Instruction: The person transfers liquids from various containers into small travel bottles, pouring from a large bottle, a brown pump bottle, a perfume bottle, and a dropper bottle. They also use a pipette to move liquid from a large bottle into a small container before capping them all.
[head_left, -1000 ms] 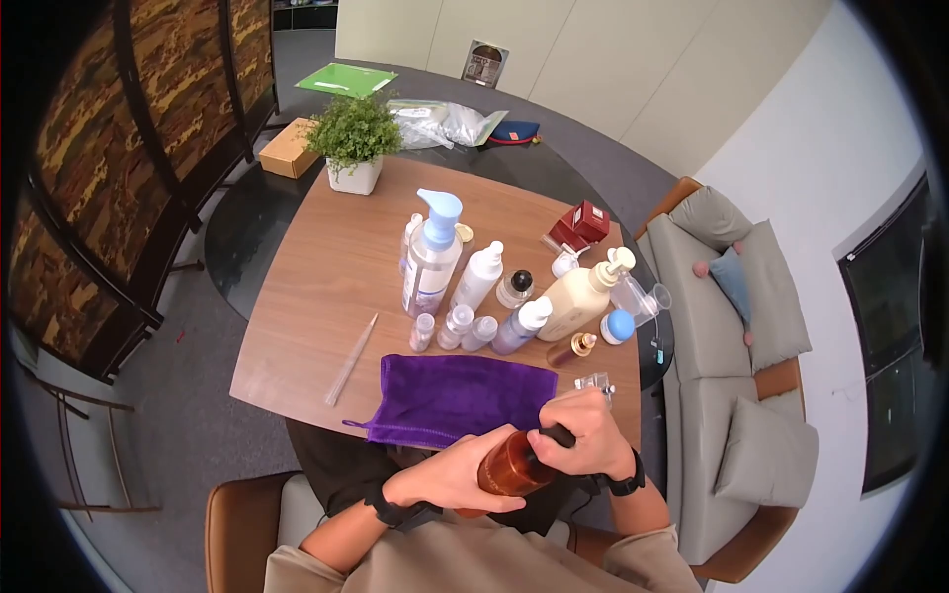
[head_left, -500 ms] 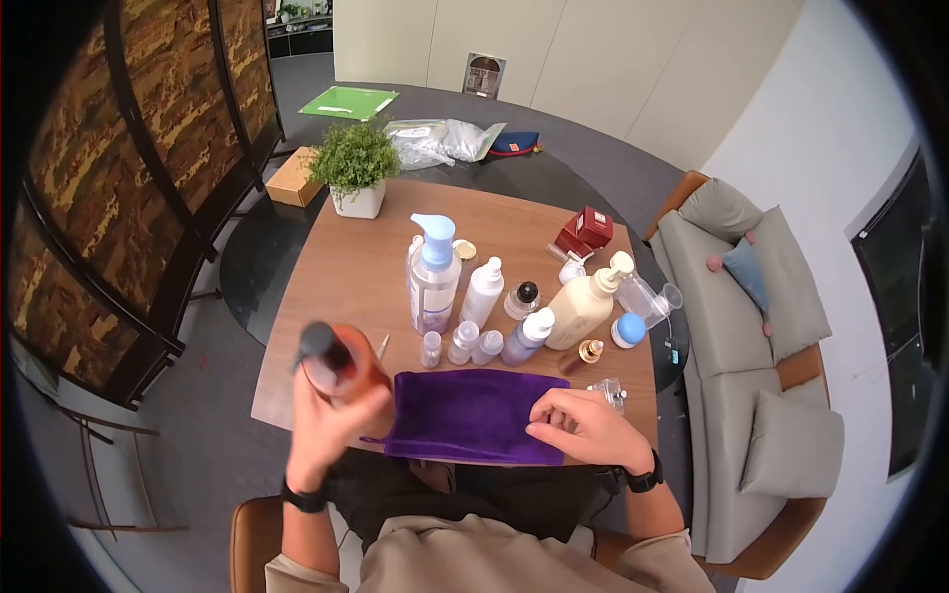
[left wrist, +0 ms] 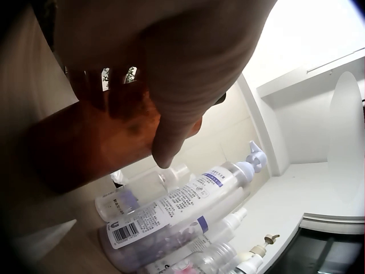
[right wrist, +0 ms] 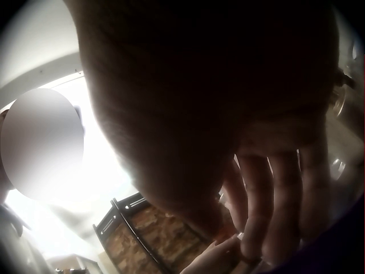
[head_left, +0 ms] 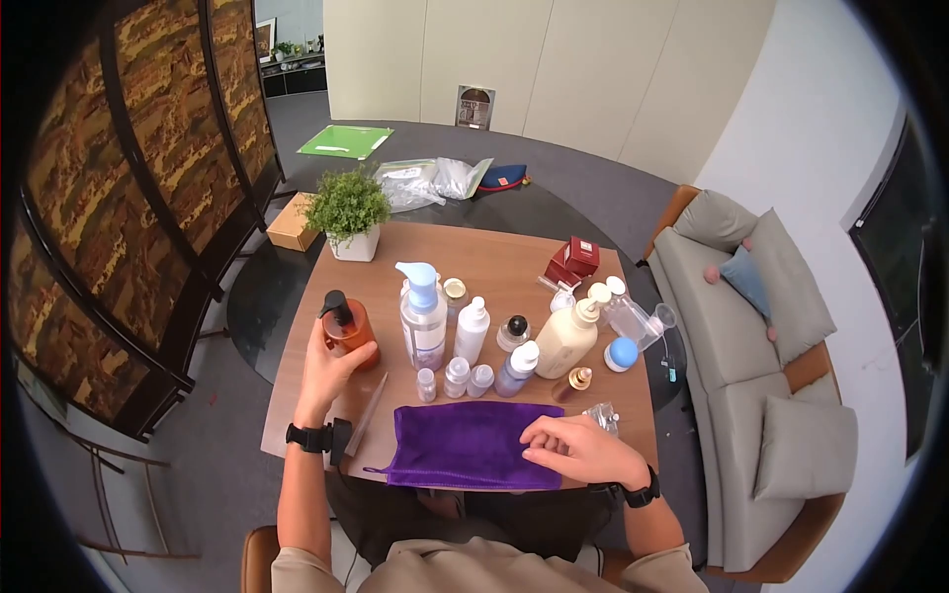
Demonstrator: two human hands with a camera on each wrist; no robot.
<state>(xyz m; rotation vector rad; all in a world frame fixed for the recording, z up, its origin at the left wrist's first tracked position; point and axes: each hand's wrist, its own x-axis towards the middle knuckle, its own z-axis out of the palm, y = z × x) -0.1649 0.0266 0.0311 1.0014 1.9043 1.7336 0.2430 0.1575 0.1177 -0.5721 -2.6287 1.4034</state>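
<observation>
At the table's left side my left hand [head_left: 330,374] grips an amber bottle [head_left: 352,326] with a black pump top. In the left wrist view the fingers and thumb wrap round the bottle [left wrist: 94,142], which stands near the table surface. My right hand [head_left: 585,450] hovers over the right end of a purple cloth [head_left: 465,445], its fingers loosely bent and nothing held. A clear tapered tube [head_left: 368,415] lies just below the left hand. Right of the amber bottle stands a tall clear pump bottle [head_left: 425,334] with a light blue top.
Several small bottles [head_left: 457,377] line the cloth's far edge. Behind them stand a white bottle [head_left: 472,331] and a cream pump bottle [head_left: 565,346]. To the right are a blue-lidded jar [head_left: 621,354] and red boxes [head_left: 573,262]. A potted plant [head_left: 348,212] sits at the back left.
The amber bottle moved from between both hands over the lap to the table's left side, carried by the left hand. My right hand let go of its top and drew back over the cloth.
</observation>
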